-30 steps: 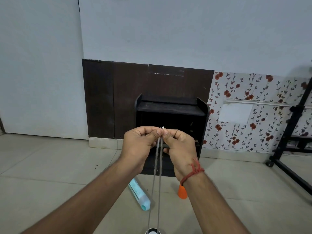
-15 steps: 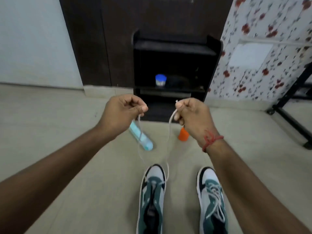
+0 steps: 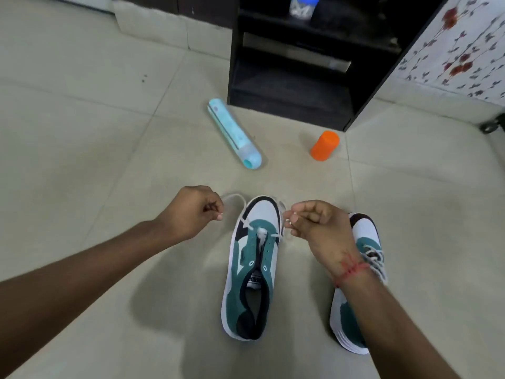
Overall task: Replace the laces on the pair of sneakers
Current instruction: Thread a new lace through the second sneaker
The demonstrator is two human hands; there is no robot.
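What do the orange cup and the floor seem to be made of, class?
Small orange cup: probably plastic, judging by its even, saturated colour and soft matte sheen. Pale beige floor: apparently glazed ceramic tile, given straight grout lines and a faint gloss.

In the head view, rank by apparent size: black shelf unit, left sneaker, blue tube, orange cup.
1. Black shelf unit, though cropped by the frame.
2. Left sneaker, nearest the camera, which inflates it.
3. Blue tube.
4. Orange cup.
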